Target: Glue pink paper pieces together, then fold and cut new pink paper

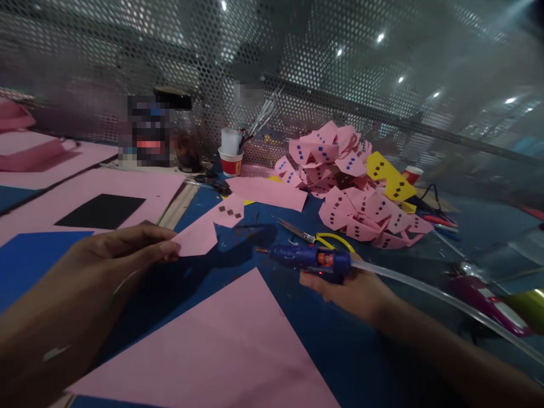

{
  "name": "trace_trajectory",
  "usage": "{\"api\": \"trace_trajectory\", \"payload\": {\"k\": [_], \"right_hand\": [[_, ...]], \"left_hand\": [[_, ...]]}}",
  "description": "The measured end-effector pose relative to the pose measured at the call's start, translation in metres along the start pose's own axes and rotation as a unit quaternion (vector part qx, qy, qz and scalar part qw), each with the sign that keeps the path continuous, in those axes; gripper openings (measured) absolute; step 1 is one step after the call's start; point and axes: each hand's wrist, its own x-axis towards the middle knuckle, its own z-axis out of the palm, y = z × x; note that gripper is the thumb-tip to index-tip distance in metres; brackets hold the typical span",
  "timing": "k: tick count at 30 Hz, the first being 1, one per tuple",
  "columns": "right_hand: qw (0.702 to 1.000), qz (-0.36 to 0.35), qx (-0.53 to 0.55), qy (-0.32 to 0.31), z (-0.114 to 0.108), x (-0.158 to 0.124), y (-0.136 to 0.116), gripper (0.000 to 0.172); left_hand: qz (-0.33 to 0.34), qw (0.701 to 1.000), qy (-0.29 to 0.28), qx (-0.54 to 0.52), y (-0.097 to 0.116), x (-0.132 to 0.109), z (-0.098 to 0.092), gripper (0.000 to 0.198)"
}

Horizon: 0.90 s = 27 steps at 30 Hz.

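Observation:
My left hand pinches a small pink paper piece by its left edge, holding it above the blue table. My right hand grips a blue hot glue gun with an orange trigger; its nozzle points left toward the paper piece, a short gap away. A clear glue stick runs out of the gun's back to the right. Another small pink piece with dark squares lies on the table just behind the held one.
A large pink sheet lies in front of me. Yellow-handled scissors rest behind the gun. A heap of pink and yellow cut pieces sits at back right, a red-and-white cup by the perforated metal wall, more pink sheets at left.

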Motion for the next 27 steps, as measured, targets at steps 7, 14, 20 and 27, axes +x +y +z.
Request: {"api": "trace_trajectory", "payload": {"k": [7, 14, 20, 27], "right_hand": [[0.985, -0.160, -0.066, -0.018, -0.008, -0.020, -0.004, 0.018], [0.941, -0.285, -0.175, -0.056, -0.010, -0.024, -0.011, 0.027], [0.916, -0.324, -0.231, -0.040, -0.012, -0.032, 0.003, 0.032], [0.891, -0.356, -0.282, -0.026, -0.009, -0.024, 0.023, 0.030]], "left_hand": [[0.062, 0.988, -0.124, 0.068, 0.024, -0.017, 0.010, 0.033], [0.094, 0.974, -0.187, 0.080, 0.038, -0.035, 0.024, 0.032], [0.121, 0.963, -0.227, 0.082, 0.046, -0.043, 0.038, 0.035], [0.142, 0.965, -0.208, 0.079, 0.044, -0.049, 0.047, 0.032]]}}
